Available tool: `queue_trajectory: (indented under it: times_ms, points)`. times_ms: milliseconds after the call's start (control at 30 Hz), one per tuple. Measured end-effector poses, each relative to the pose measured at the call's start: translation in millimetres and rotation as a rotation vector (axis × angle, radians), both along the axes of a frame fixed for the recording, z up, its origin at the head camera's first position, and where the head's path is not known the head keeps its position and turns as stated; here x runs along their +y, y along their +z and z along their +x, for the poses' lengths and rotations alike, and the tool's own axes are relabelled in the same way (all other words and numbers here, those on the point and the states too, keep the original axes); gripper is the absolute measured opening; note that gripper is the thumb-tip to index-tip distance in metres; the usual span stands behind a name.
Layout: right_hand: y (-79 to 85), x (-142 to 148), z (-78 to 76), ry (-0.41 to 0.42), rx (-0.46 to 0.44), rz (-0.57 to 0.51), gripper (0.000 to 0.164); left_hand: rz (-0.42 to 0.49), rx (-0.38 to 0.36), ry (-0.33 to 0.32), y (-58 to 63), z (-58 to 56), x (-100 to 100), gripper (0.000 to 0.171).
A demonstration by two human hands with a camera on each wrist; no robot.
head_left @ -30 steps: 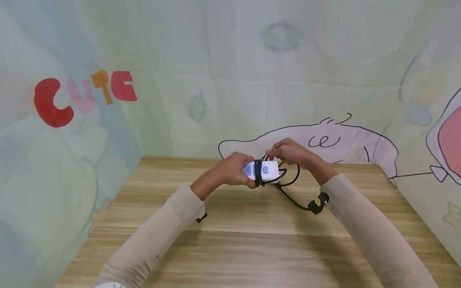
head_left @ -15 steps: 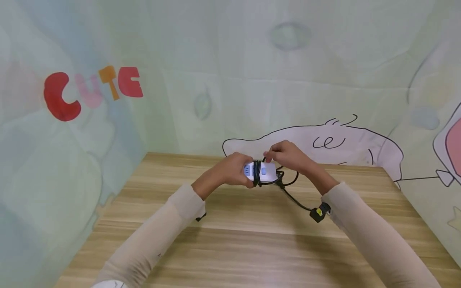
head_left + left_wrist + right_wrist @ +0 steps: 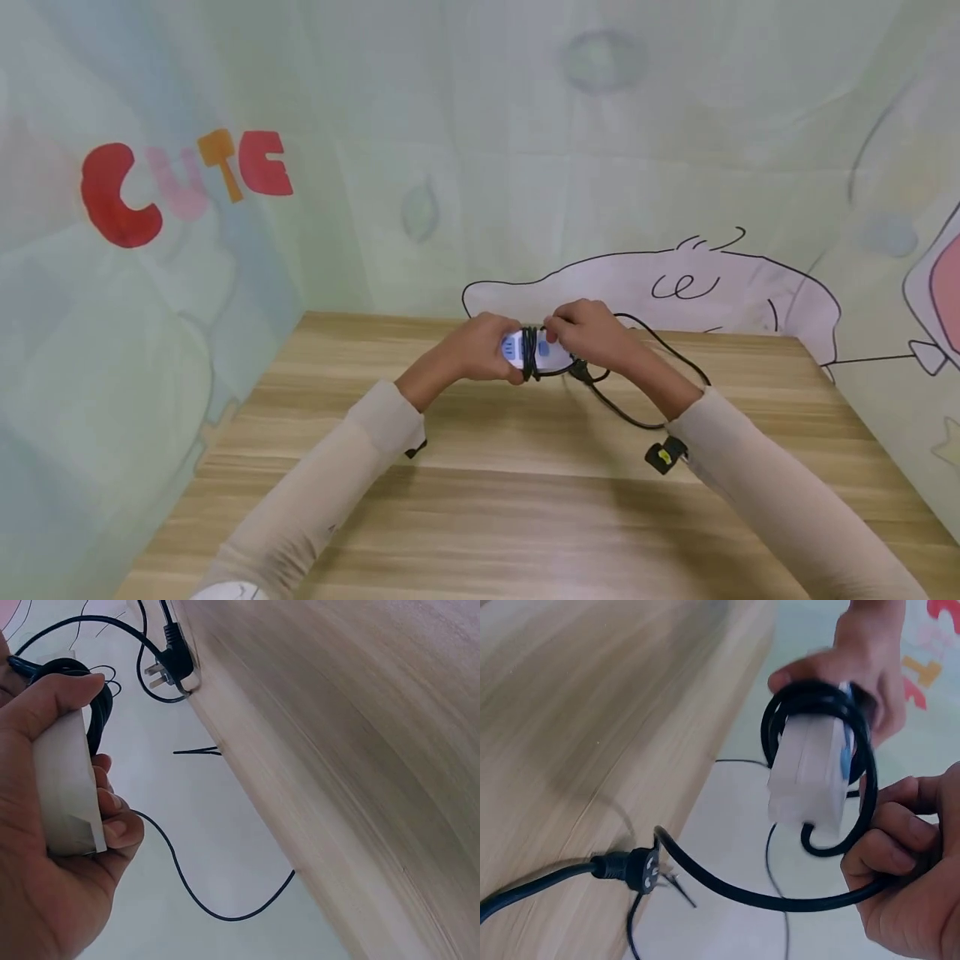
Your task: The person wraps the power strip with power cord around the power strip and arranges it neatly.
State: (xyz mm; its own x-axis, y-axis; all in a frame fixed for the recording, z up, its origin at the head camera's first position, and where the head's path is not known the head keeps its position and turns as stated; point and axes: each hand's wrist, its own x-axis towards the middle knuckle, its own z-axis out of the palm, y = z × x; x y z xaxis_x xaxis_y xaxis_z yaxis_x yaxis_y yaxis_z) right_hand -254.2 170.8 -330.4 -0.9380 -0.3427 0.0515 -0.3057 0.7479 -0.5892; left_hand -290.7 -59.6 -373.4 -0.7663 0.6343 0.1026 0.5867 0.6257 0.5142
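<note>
My left hand (image 3: 483, 346) grips a small white power strip (image 3: 555, 358) with blue socket panels and a blue switch. Several turns of black cord (image 3: 814, 697) wrap round its middle, under the left thumb in the left wrist view. On the other side, my right hand (image 3: 592, 333) has its fingers curled round a free length of the cord (image 3: 780, 902), close beside the strip's end. The plug (image 3: 641, 870), its metal prongs showing in the left wrist view, dangles from the cord near the strip. Both hands hold all this over the far part of the table.
The wood-grain table (image 3: 465, 525) runs back to a printed cloth backdrop (image 3: 420, 100) with cartoon drawings and the letters CUTE. A small black device (image 3: 666, 456) with a yellow mark sits at the right cuff.
My right hand has moved slightly left and down, closer over the strip's end. A wider cord loop now arcs behind the right wrist. The left hand keeps its grip.
</note>
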Motion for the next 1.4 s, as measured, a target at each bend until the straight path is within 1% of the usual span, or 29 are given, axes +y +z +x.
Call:
queue_trajectory:
  times_ms: [100,167,300,500,600,733,867,967,1100,1200,1300,1400]
  points:
    - [2.7,-2,7.8,-0.008,0.015,0.006,0.04,-0.01,0.026,0.0,2.0,-1.7,2,0.039]
    - [3.9,-3,12.7,-0.013,0.012,-0.01,0.039,-0.008,0.046,0.003,3.6,-2.4,4,0.038]
    - [2.5,-5,18.9,-0.012,-0.035,-0.067,0.038,-0.01,0.075,0.032,5.5,-1.7,4,0.036]
    - [-1.7,-13,29.5,-0.014,-0.068,-0.111,0.036,-0.002,0.059,0.066,3.5,0.8,4,0.035]
    - [-3.6,-16,35.8,-0.012,-0.059,-0.134,0.037,0.013,0.06,0.07,2.0,0.1,4,0.034]
    - [-5.8,-20,41.8,-0.019,-0.024,-0.162,0.039,0.034,0.066,0.07,1.5,-1.8,4,0.033]
    - [-8.4,-21,46.9,-0.037,-0.03,-0.206,0.037,0.059,0.053,0.074,2.3,-3.6,4,0.033]
    - [-13.1,-21,50.5,-0.042,-0.047,-0.248,0.036,0.079,0.036,0.085,2.0,-5.1,4,0.033]
    - [-24.9,-19,50.6,-0.031,-0.055,-0.317,0.033,0.113,0.031,0.091,1.5,-6.7,5,0.034]
    - [-32.7,-16,49.2,-0.016,-0.05,-0.331,0.031,0.125,0.033,0.091,2.4,-7.7,5,0.034]
    - [-40.2,-11,47.4,0.027,-0.07,-0.353,0.032,0.127,0.022,0.097,3.3,-8.7,4,0.034]
    - [-49.1,-5,43.4,0.099,-0.115,-0.39,0.034,0.141,0.014,0.103,4.3,-9.2,2,0.035]
